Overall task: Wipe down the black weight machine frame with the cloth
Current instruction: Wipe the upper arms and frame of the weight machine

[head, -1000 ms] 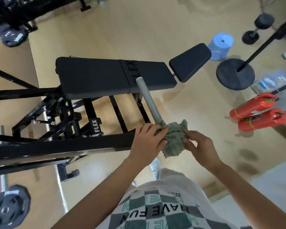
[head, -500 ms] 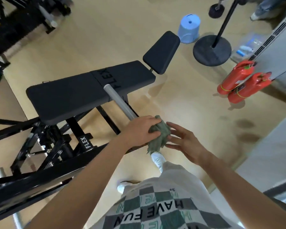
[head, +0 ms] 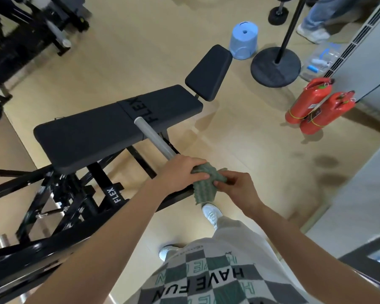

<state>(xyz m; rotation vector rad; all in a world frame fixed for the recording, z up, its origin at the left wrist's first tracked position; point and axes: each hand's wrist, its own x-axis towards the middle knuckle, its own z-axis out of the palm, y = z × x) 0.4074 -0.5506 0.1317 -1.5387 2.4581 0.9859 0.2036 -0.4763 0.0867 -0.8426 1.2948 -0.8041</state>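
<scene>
The green cloth (head: pixel 205 185) is bunched at the near end of the grey bar (head: pixel 152 137), where the bar meets the black machine frame (head: pixel 53 244). My left hand (head: pixel 182 172) lies over the bar's end and the top of the cloth, fingers curled round it. My right hand (head: pixel 236 187) pinches the cloth's right side between thumb and fingers. The frame's thick black beam runs from the lower left up to my hands. The joint itself is hidden under hands and cloth.
A black padded bench (head: pixel 110 126) marked FLEX sits behind the bar. Two red fire extinguishers (head: pixel 316 106) lie at the right, near a round black stand base (head: pixel 275 70) and a blue stool (head: pixel 243 41). Another person's legs (head: pixel 318 16) stand at the top right.
My right hand went from spread fingers beside the cloth to pinching it. My left hand stayed on the bar's end. The view shifted slightly.
</scene>
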